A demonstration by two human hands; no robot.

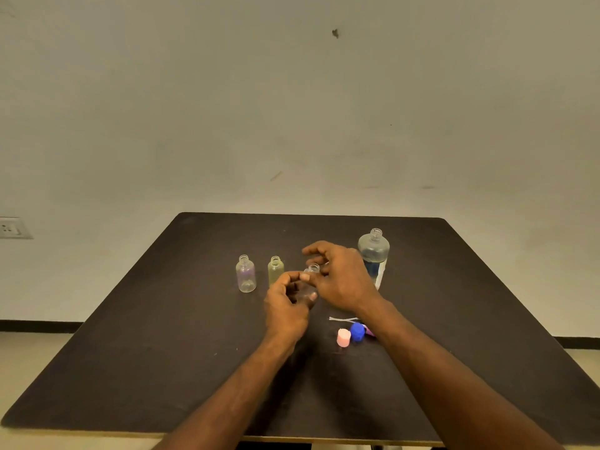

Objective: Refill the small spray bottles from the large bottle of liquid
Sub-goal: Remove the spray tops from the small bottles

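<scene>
On the dark table (pixel 162 336) stand two small clear bottles without caps: a purplish one (pixel 246 274) and a yellowish one (pixel 275 270). A third small clear bottle (pixel 312 269) sits between my hands. My left hand (pixel 287 303) is wrapped around its body. My right hand (pixel 341 276) hovers at its open neck with fingers spread, and I cannot tell whether it holds anything. The large clear bottle (pixel 373 251), uncapped and partly filled, stands just behind my right hand.
A pink cap (pixel 343 337), a blue cap (pixel 357 331) and a purple piece (pixel 369 331) lie near my right wrist, beside thin white spray tubes (pixel 341 319). A wall socket (pixel 13 227) is at the far left on the pale wall.
</scene>
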